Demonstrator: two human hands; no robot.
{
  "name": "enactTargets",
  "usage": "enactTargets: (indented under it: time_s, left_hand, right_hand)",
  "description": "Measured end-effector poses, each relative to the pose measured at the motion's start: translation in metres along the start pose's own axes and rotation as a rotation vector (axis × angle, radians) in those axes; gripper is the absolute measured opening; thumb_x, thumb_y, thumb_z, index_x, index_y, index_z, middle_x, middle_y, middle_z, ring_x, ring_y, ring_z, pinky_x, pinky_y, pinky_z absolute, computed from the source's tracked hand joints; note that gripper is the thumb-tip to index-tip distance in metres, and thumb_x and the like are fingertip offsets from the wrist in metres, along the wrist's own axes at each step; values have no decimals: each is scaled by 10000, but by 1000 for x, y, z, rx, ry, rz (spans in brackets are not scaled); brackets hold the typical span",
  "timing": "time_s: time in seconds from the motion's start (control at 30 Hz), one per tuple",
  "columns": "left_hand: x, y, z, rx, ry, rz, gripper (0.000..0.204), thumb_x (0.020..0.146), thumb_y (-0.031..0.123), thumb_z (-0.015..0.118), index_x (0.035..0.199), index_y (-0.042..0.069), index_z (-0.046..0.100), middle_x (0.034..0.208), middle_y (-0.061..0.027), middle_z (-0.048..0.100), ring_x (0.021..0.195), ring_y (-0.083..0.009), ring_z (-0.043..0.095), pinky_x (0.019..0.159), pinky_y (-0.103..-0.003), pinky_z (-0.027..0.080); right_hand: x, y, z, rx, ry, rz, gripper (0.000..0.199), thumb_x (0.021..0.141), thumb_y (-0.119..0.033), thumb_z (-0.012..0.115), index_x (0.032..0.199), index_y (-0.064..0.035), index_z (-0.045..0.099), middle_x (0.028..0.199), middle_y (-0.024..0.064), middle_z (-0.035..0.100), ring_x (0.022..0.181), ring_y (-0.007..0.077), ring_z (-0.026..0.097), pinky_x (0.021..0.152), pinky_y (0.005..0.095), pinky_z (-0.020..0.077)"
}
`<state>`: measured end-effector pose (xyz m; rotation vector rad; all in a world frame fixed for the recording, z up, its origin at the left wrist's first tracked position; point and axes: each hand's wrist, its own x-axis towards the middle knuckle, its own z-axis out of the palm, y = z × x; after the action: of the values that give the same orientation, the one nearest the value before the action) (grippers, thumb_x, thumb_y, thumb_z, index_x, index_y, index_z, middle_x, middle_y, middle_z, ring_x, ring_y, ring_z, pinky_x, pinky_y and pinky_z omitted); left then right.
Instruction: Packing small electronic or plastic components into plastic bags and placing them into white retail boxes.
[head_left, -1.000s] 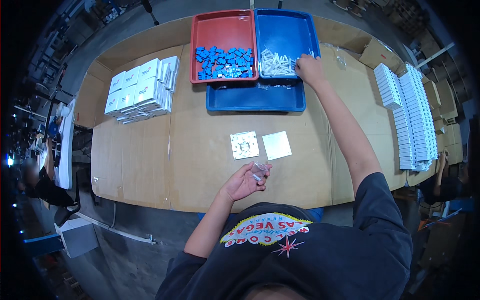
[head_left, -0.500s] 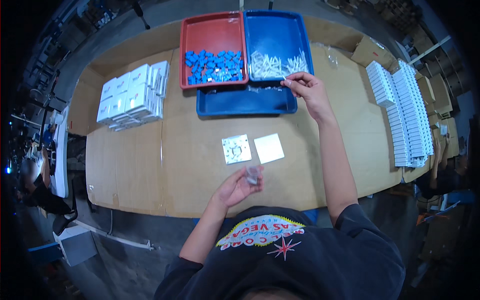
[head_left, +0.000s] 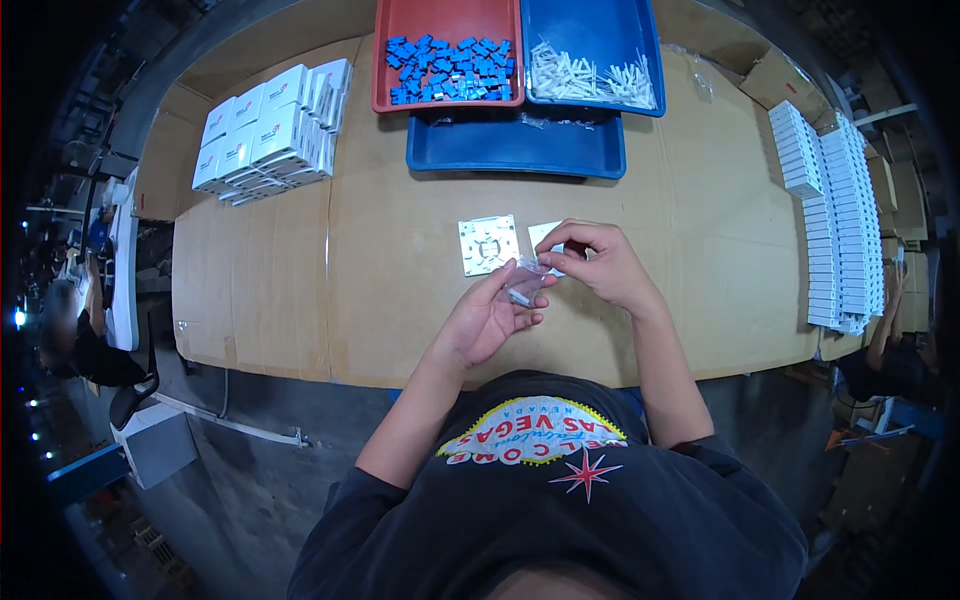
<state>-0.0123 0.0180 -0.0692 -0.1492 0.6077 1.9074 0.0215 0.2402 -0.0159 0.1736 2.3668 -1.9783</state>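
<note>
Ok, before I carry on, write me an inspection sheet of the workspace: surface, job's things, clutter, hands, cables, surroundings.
Surface: brown cardboard with visible seams.
Job's things: clear bag with something white inside; patterned square plate; plain white panel, partly hidden by a hand; red tray of blue pieces; blue tray of slim white pieces; front blue tray.
Clutter: clear plastic scrap, right of the trays.
Hands: left hand holds the bag; right hand is at its mouth, contents unclear.
Cables: nothing seen on the tabletop.
Surroundings: white stacks left and right; other people beyond both sides.
</note>
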Motion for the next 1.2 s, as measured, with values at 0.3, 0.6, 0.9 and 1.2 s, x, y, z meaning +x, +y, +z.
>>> enactTargets:
  time_s: [0.3,0.6,0.9,1.2]
  left_hand:
    - [-6,0,0,85,44,-17,429,1139,371,428,1392,58,575,1243,-120,720,1019,-202,712,858,-364,593]
    - [-8,-4,-8,71,35,-13,370,1139,346,443,1307,58,603,1207,-109,717,1047,-214,720,865,-378,601]
    - [-5,-6,-10,129,2,24,422,1145,339,414,1377,16,557,1259,-144,694,1156,-261,702,956,-403,593]
    - [-4,-6,-10,120,8,35,426,1143,313,428,1385,-15,551,1262,-150,691,1170,-284,698,1020,-406,572]
  right_hand:
    - [11,-9,-10,-180,-279,54,144,878,-65,790,1018,-36,796,889,5,684,725,67,528,629,241,401]
    - [17,-9,-11,-143,-554,-89,148,968,-113,723,1062,-13,778,1141,73,705,1014,172,652,905,320,515]
    - [10,-6,4,-144,-531,-96,379,1090,-309,585,1206,23,726,1173,103,715,990,195,676,905,331,530]
    - [13,-4,-1,-96,-532,-71,450,1104,-381,543,1218,18,717,1122,127,741,976,209,693,888,348,537]
